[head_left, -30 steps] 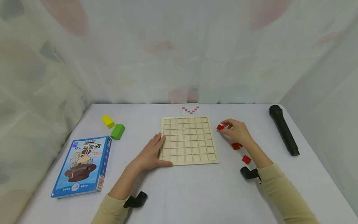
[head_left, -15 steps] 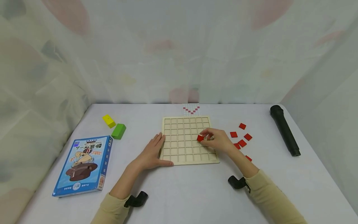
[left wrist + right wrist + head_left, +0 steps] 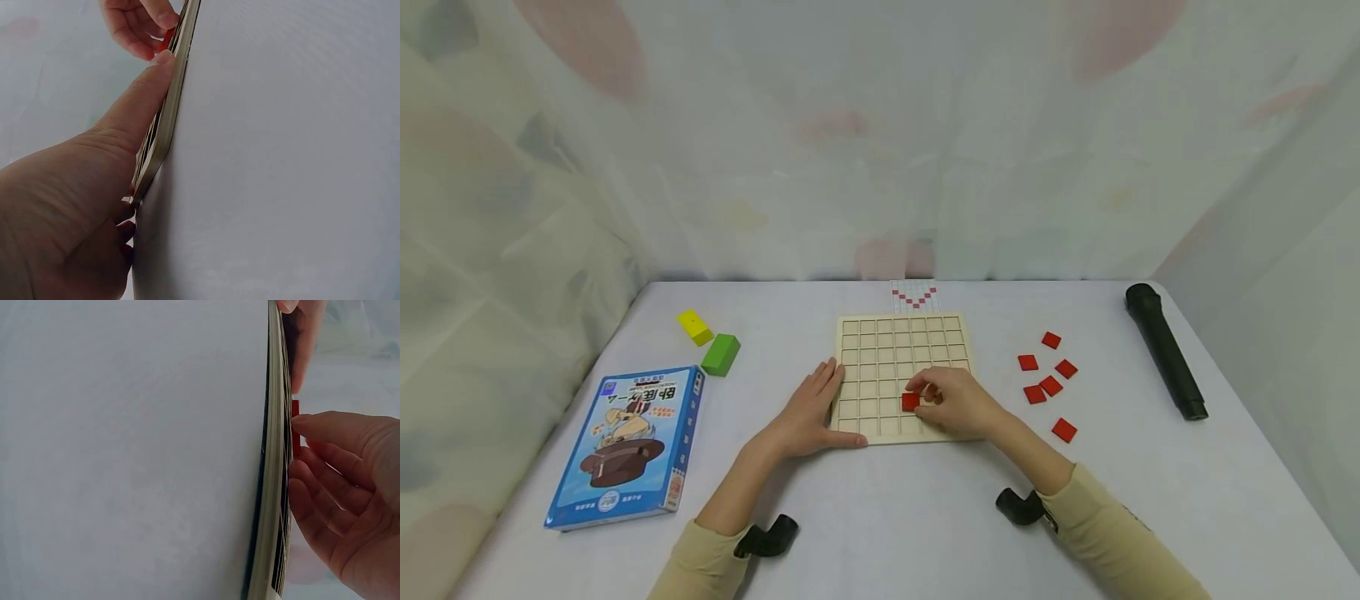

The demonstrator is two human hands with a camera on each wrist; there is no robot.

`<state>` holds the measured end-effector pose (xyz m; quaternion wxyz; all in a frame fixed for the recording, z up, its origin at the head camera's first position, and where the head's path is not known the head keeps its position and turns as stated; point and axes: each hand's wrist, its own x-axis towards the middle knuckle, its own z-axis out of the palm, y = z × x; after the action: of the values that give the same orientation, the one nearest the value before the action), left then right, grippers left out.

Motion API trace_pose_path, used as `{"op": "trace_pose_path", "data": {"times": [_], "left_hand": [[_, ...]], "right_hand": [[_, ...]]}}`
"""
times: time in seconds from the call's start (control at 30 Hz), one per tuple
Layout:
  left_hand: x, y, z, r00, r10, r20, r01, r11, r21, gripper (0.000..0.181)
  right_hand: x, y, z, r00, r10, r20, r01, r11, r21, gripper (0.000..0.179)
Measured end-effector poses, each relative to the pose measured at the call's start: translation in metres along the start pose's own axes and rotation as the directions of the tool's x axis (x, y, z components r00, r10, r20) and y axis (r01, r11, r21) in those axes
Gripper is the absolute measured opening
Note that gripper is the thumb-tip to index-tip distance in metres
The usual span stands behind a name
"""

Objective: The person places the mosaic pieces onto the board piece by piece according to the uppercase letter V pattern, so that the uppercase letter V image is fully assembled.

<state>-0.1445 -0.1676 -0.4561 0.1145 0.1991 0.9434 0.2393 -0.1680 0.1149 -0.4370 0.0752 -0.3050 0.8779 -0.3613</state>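
A pale wooden grid board [image 3: 868, 325] lies on the white table. My left hand [image 3: 805, 417] rests at its near left corner, fingers fairly straight along the left side and thumb on the front edge. With thumb and fingertips, my right hand [image 3: 951, 402] pinches a red square tile [image 3: 910, 402] at the board's surface, near the middle of its lower half. In the right wrist view the tile [image 3: 296, 409] stands edge-on against the board [image 3: 273, 456]. Whether it sits inside a cell I cannot tell.
Several loose red tiles [image 3: 1034, 394] lie right of the board. A small card [image 3: 914, 296] with a red V pattern is behind it. Left are a blue game box [image 3: 625, 442], a green block [image 3: 721, 355] and a yellow block [image 3: 695, 327]. A black flashlight-like cylinder [image 3: 1165, 350] lies far right.
My right hand has picked up a red tile from the table and carried it left and nearer over the board, down to its lower middle. The left hand has stayed in place.
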Motion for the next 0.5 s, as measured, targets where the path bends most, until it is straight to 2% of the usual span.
{"op": "trace_pose_path", "data": {"times": [0.27,0.5], "left_hand": [[-0.0003,0.0019,-0.0014,1.0,0.008,-0.007,-0.008,1.0,0.003,0.123],[-0.0012,0.0016,-0.0009,1.0,0.012,-0.018,-0.013,1.0,-0.008,0.113]], "right_hand": [[-0.0005,-0.0043,0.0016,1.0,-0.013,0.001,0.013,0.999,-0.031,0.023],[-0.003,-0.0077,-0.0007,1.0,0.029,0.004,-0.029,0.999,-0.028,0.022]]}}
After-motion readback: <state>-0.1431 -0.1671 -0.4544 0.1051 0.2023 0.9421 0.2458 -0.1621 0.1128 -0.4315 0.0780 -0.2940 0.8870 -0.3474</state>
